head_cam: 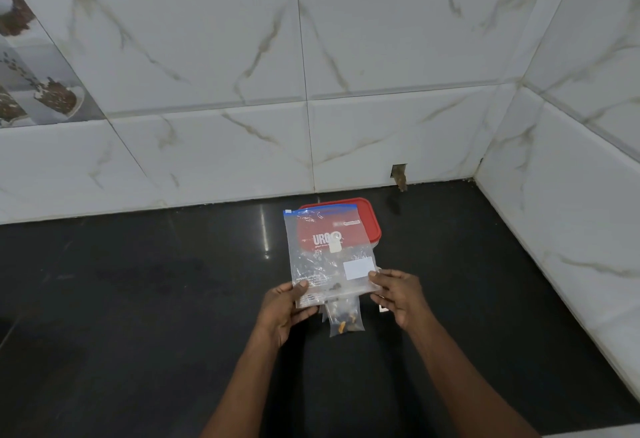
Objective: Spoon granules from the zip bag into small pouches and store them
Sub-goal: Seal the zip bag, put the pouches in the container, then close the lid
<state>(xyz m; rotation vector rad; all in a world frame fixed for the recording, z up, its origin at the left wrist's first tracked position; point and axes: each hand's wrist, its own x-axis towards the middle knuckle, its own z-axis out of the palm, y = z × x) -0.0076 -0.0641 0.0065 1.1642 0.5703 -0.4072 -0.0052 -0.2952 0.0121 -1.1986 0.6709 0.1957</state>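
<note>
While the left hand (284, 309) pinches the zip bag (329, 257) at its lower left corner, the right hand (398, 294) grips the lower right edge. Small pouches (343, 318) of granules lie beneath, a red-lidded container (363, 217) behind, with bare black countertop (138, 299) on both sides.

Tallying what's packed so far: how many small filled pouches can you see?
1: a small pouch hangs below the zip bag, between both hands. Others may hide behind it.
</note>
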